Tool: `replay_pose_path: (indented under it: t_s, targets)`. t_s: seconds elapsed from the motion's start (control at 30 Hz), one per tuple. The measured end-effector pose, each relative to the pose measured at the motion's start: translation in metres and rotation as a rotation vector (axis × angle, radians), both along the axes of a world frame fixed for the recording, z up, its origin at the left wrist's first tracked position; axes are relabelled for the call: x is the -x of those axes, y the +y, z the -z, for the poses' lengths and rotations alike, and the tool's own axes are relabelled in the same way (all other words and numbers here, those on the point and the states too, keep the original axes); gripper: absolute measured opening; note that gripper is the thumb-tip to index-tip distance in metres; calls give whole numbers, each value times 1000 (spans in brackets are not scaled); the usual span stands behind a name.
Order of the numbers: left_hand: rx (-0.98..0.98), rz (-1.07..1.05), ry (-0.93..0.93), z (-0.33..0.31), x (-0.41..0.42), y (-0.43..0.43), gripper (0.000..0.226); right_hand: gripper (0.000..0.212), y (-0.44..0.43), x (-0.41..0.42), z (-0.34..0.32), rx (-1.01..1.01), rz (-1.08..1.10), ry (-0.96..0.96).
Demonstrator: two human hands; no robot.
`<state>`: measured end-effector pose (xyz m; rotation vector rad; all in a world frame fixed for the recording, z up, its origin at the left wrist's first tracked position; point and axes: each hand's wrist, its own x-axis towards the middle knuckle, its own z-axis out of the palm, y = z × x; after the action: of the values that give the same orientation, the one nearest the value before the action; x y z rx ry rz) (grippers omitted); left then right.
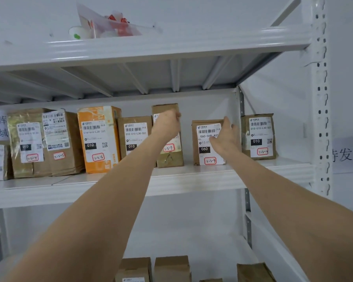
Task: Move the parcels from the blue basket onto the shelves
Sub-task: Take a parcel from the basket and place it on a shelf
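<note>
Left hand (167, 124) curled against tall box (165, 107), grip unclear. Right hand (226, 139) wraps 060 box (204, 143) on middle shelf (192, 176). Suggest: square it upright, label forward. Basket not visible.

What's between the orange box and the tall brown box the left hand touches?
A shorter brown parcel marked 010 stands between the orange box and the tall brown box, in the head view.
</note>
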<state>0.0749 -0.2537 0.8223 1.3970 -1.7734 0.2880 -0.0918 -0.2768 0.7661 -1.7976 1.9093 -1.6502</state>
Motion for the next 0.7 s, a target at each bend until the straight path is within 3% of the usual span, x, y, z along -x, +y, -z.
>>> replay_pose_path:
  t_s: [0.17,0.37,0.53,0.7]
  targets:
    - [-196,40,-18,31,40,3,42,78,0,-4,1,-19,47,19]
    - [-285,94,-52,44,63,2,31,60,3,11,0,-90,62,-31]
    - [-213,60,-117,34,61,7,35,58,1,16,3,-97,34,-1]
    - [19,-68,-114,8,36,6,43,59,-2,13,4,-79,-16,-10]
